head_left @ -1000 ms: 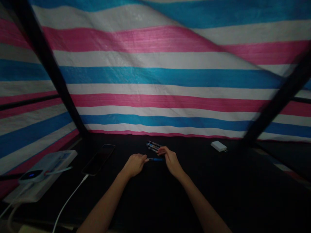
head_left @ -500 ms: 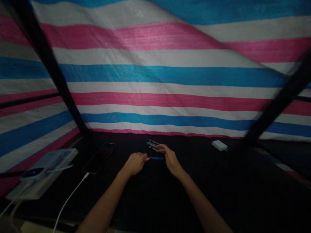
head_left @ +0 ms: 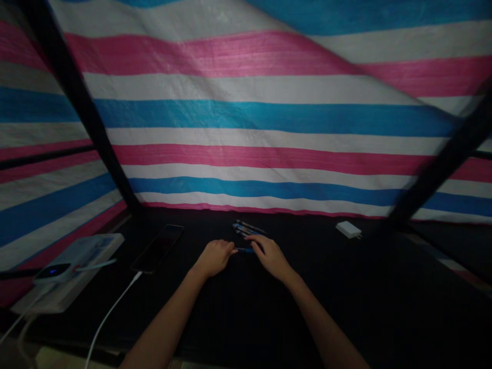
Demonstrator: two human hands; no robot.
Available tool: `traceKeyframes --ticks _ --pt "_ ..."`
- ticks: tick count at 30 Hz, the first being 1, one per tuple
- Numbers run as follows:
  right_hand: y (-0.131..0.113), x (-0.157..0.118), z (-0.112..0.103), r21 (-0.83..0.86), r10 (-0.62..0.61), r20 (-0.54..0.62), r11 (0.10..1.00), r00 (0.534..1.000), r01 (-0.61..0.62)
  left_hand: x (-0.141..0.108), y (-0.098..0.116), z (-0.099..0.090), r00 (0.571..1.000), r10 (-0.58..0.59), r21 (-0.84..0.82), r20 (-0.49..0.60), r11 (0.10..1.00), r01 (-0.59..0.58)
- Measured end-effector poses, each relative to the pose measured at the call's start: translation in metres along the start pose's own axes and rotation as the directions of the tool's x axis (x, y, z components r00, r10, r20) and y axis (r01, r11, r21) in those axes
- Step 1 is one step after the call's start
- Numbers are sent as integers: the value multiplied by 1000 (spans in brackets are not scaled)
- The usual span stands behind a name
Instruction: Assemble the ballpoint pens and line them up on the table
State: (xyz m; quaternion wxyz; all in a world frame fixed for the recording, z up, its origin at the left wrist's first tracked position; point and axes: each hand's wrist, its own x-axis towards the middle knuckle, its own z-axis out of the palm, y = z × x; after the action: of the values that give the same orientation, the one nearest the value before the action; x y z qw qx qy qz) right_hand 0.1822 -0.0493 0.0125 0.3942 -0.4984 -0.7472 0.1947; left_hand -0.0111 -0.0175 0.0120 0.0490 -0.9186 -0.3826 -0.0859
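A slim blue pen (head_left: 246,250) lies crosswise between my two hands, mostly hidden by them. My left hand (head_left: 214,258) is curled, with its fingertips at the pen's left end. My right hand (head_left: 271,258) arches over the pen's right end and covers it. Just beyond my fingers, a small bunch of several pens (head_left: 246,227) lies on the black tabletop (head_left: 300,277). The dim light hides their finer details.
A dark smartphone (head_left: 157,248) lies left of my hands, with a white cable (head_left: 115,307) running toward the front. Further left is a white power bank (head_left: 54,271) with a blue light. A white charger (head_left: 348,230) sits at the right. Striped tarpaulin walls on black poles (head_left: 80,113) rise behind the table.
My right hand has settled lower and further left over the pen, covering more of it. My left hand stays nearly still. The whole view has shifted slightly upward in the frame.
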Motion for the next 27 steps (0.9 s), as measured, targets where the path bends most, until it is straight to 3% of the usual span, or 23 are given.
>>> traceKeyframes --ticks 5,11,16,20,24,27 --pt "1 1 -1 18 139 223 989 965 -147 0 -1 1 1000 27 12 -2 1000 -27" --pt "8 0 2 114 63 95 991 993 -74 0 -2 3 1000 17 15 -9 1000 -16" --pt "8 -2 6 109 115 212 984 970 -140 0 -2 3 1000 23 15 -11 1000 -23" --pt "7 -1 7 69 48 105 996 993 -56 0 -2 3 999 29 17 -21 999 -28" --pt "9 -1 9 161 111 214 976 971 -147 0 -2 5 999 40 29 -15 999 -40" --pt "8 -1 11 164 34 173 984 984 -63 -1 -2 6 998 51 32 -26 998 -50"
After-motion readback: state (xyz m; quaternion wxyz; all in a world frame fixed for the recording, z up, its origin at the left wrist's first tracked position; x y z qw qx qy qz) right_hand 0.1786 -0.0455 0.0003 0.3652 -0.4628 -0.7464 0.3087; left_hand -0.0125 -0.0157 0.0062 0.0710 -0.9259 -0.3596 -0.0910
